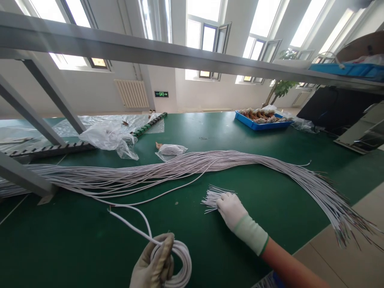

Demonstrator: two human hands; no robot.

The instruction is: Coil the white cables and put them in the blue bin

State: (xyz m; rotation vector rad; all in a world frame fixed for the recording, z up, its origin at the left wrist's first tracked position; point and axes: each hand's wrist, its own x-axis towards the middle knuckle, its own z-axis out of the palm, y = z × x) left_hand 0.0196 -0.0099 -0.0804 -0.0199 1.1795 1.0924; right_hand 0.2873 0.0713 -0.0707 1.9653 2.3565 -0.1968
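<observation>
Counts: 2 gloved hands, 1 coil (181, 262) of white cable, 1 small pile of short wires (212, 197), 1 long cable bundle (180, 166) (strands too many to count). Also 2 blue trays: tray on the table (258, 125), tray on the shelf (345, 70). 2 crumpled plastic bags: big bag (106, 138), small bag (171, 150). 1 toothed strip (150, 124) at the back.

Left hand (153, 265): bottom edge of view, fingers wrapped tight round the coil, which sits at the near edge of the green table (255, 188). The coil's loose end runs up and left across the table towards the bundle.

Right hand (230, 209): forearm comes in from lower right, back of the hand up. Fingers are held together and bent down onto the pile of short wires, just in front of the bundle. Fingertips are hidden, so I can't tell whether it pinches any or only presses on them.

Hidden or unclear:
- The coil's lower turns and the left wrist are cut by the frame.
- The bundle's left end runs behind a grey frame leg (27, 180), and its right end hangs off the table edge.
- Contents of the tray on the table are too small to identify.
- The tray on the shelf is cut off at the right.
</observation>
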